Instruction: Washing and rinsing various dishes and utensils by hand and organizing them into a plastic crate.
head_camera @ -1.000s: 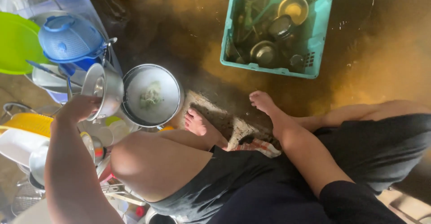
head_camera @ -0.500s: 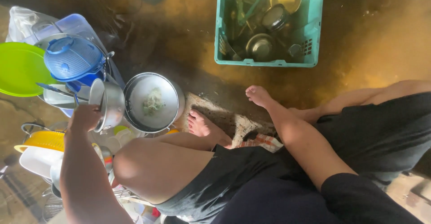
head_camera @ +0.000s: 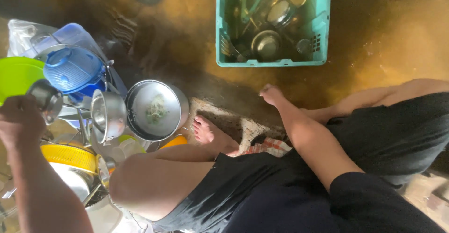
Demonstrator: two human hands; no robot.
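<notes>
The left hand is clenched around a small steel cup, held at the left edge above a crowded heap: a yellow basin, a steel bowl, a round steel pot and a blue lidded container. The right hand hangs loosely curled, grasping nothing, over bare floor. Farther off stands a teal crate of steel dishes, with open floor around it.

Small shiny steel cup, tilted, beside the green plate.
</notes>
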